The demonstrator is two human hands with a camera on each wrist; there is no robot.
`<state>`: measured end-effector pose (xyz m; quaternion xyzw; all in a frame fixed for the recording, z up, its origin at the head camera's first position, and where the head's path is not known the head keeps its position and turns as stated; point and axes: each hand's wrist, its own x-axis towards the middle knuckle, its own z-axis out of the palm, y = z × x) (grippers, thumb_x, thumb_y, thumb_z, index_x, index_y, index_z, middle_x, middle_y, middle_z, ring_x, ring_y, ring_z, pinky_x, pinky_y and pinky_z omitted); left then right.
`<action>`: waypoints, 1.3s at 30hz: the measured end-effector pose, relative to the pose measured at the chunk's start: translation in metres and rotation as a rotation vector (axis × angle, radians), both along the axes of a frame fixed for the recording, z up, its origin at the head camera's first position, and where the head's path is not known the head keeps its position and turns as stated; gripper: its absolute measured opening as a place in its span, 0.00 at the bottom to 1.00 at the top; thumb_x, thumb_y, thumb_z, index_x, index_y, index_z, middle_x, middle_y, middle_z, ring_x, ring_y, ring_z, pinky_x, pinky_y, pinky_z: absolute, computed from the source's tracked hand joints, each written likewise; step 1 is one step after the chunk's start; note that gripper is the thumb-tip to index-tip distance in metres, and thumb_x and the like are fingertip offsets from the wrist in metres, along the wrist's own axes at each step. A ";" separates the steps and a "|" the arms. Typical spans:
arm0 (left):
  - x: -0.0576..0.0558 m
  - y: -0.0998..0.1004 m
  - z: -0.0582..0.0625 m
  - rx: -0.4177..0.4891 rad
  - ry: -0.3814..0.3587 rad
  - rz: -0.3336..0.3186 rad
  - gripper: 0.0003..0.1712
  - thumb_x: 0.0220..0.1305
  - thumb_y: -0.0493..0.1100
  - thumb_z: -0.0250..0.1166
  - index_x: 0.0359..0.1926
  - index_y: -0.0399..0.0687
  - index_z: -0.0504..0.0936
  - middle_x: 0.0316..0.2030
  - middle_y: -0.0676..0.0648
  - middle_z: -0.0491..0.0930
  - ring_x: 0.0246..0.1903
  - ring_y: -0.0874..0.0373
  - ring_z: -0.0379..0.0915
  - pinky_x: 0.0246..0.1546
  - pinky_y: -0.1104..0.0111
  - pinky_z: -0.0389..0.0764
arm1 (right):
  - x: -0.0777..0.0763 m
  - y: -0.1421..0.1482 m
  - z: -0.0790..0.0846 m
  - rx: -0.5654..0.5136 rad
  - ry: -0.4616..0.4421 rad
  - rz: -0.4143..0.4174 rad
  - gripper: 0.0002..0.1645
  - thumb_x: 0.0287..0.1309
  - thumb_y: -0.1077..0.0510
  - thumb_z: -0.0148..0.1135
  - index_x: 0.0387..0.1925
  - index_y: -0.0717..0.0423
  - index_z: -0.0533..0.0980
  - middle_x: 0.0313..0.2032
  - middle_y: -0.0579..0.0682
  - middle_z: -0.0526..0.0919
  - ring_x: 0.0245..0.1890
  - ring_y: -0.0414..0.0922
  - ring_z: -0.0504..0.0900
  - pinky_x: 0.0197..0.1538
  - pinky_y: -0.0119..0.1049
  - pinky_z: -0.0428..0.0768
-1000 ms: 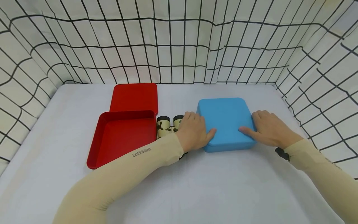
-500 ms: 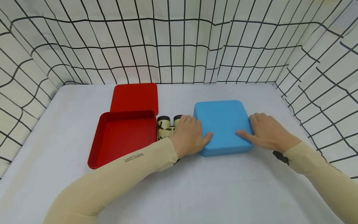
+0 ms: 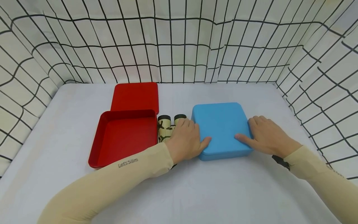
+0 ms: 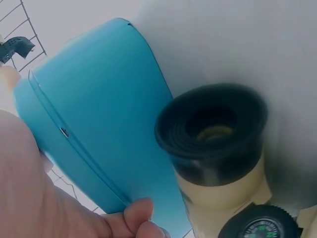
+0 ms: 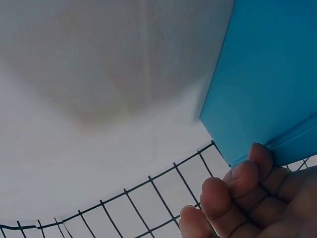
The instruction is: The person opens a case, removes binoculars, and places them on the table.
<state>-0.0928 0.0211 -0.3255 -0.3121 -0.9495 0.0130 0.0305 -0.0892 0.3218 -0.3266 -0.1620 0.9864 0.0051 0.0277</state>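
Observation:
A light-blue lidded box (image 3: 219,127) sits on the white table, held between both hands. My left hand (image 3: 185,140) grips its left side, thumb over the top and fingers down the side; the left wrist view shows fingertips against the blue wall (image 4: 114,119). On the opposite side my right hand (image 3: 268,135) grips it, thumb on the lid, fingertips along the edge in the right wrist view. Camouflage binoculars (image 3: 164,127) stand left of the blue box, partly hidden behind my left hand. Their black eyecup (image 4: 213,129) and a small compass (image 4: 260,230) appear close up.
An open red box (image 3: 126,137) stands left of the binoculars, its inside bare. A red lid (image 3: 135,96) lies behind it. Black wire grid (image 3: 179,46) over white cloth surrounds the table (image 3: 195,193) at the back and sides.
Both hands have drawn the blue box slightly toward the person and to the left, closer to the binoculars. The red box and lid have stayed in place.

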 end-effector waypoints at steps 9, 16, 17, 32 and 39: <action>0.004 -0.005 0.001 -0.028 -0.043 0.001 0.35 0.77 0.68 0.45 0.36 0.40 0.77 0.34 0.42 0.81 0.44 0.47 0.79 0.50 0.57 0.75 | 0.006 -0.004 0.000 0.010 0.033 0.023 0.46 0.65 0.26 0.56 0.45 0.69 0.76 0.33 0.57 0.80 0.33 0.49 0.77 0.40 0.49 0.78; 0.006 -0.006 0.001 -0.018 -0.024 -0.010 0.35 0.76 0.68 0.46 0.35 0.40 0.77 0.33 0.42 0.81 0.44 0.47 0.79 0.52 0.57 0.76 | 0.009 -0.005 0.000 0.014 0.039 0.021 0.45 0.64 0.26 0.56 0.44 0.69 0.76 0.32 0.56 0.80 0.32 0.49 0.76 0.39 0.47 0.78; 0.006 -0.006 0.001 -0.018 -0.029 -0.009 0.35 0.76 0.67 0.46 0.36 0.39 0.77 0.34 0.41 0.82 0.45 0.46 0.80 0.53 0.57 0.76 | 0.009 -0.005 -0.001 0.014 0.037 0.019 0.45 0.64 0.26 0.56 0.44 0.69 0.76 0.32 0.56 0.80 0.32 0.49 0.76 0.40 0.47 0.78; 0.005 -0.012 0.002 -0.023 -0.056 0.007 0.34 0.76 0.68 0.46 0.36 0.40 0.76 0.34 0.41 0.81 0.43 0.47 0.78 0.52 0.56 0.73 | 0.007 -0.010 0.000 0.007 0.051 0.046 0.43 0.64 0.26 0.58 0.39 0.66 0.75 0.28 0.53 0.77 0.30 0.47 0.74 0.37 0.44 0.75; 0.007 -0.015 0.001 0.014 -0.036 -0.012 0.32 0.76 0.66 0.49 0.33 0.42 0.75 0.32 0.41 0.81 0.43 0.47 0.79 0.53 0.56 0.72 | 0.009 -0.012 -0.001 0.010 0.033 0.029 0.46 0.64 0.25 0.56 0.44 0.69 0.76 0.32 0.56 0.80 0.32 0.49 0.76 0.40 0.48 0.78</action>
